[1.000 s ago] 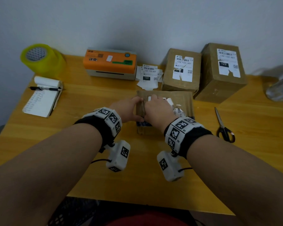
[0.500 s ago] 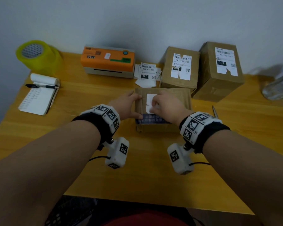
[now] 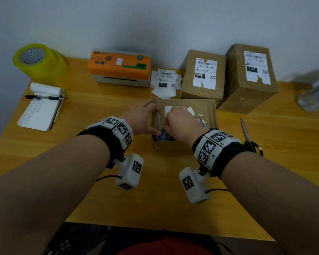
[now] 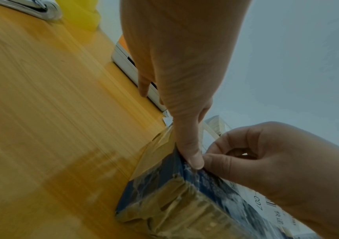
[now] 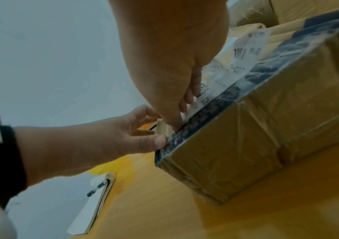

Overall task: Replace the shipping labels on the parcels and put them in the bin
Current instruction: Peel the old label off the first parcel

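A brown taped parcel (image 3: 201, 111) with a dark blue strip along its near top edge lies in the middle of the table. My left hand (image 3: 151, 118) grips its left side, thumb (image 4: 193, 158) at the near left corner and fingers at the far one. My right hand (image 3: 166, 126) is over the top of the parcel, and its fingertips (image 5: 180, 119) pinch the edge of the torn white label (image 5: 240, 53) near that corner. Much of the label (image 3: 169, 109) is hidden under this hand.
Two more parcels (image 3: 203, 89) (image 3: 250, 94) with torn labels stand at the back right. An orange label printer (image 3: 121, 67) and loose labels (image 3: 165, 81) sit behind. Tape roll (image 3: 37, 59) and notepad with pen (image 3: 41, 107) are on the left, scissors (image 3: 250, 138) and a clear bottle (image 3: 315, 96) on the right.
My right hand has slid back left across the parcel's top toward the near left corner, after being further right half a second ago. The left hand keeps its hold.
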A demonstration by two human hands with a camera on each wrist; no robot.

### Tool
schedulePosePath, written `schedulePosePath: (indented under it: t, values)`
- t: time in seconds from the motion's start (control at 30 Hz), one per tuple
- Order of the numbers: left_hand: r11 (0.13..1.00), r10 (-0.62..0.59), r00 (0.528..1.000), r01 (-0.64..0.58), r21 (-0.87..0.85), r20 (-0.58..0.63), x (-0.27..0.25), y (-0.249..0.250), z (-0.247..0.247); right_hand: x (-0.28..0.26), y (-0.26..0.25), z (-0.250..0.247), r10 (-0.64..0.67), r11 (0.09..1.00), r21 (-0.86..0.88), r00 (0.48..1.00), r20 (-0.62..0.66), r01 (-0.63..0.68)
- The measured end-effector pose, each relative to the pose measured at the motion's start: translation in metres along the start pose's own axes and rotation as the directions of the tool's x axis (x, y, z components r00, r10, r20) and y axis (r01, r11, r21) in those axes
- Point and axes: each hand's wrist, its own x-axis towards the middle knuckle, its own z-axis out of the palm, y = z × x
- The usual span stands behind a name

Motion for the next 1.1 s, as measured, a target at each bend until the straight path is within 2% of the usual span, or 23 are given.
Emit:
schedulePosePath:
  t: [0.63,0.83,0.93,1.1]
  values:
    - [0.998,0.037,0.999,-0.036,-0.049,0.009,-0.005,0.004,-0.004,0.003,-0.008,-0.013,-0.079,0.982,-0.16,0.989,0.125,0.098]
    - [0.999,0.036,0.999,-0.036,-0.033,0.001,-0.005,0.003,-0.002,0.0,-0.004,0.0,-0.112,0.969,-0.211,0.99,0.091,0.129]
    - [0.999,0.034,0.999,-0.034,-0.019,0.005,-0.006,0.004,-0.003,-0.001,0.0,0.002,-0.137,0.974,-0.172,0.988,0.067,0.147]
    - [0.999,0.033,0.999,-0.033,0.0,0.001,-0.007,0.005,-0.004,0.001,0.015,0.004,-0.12,0.992,0.046,0.991,0.059,0.117]
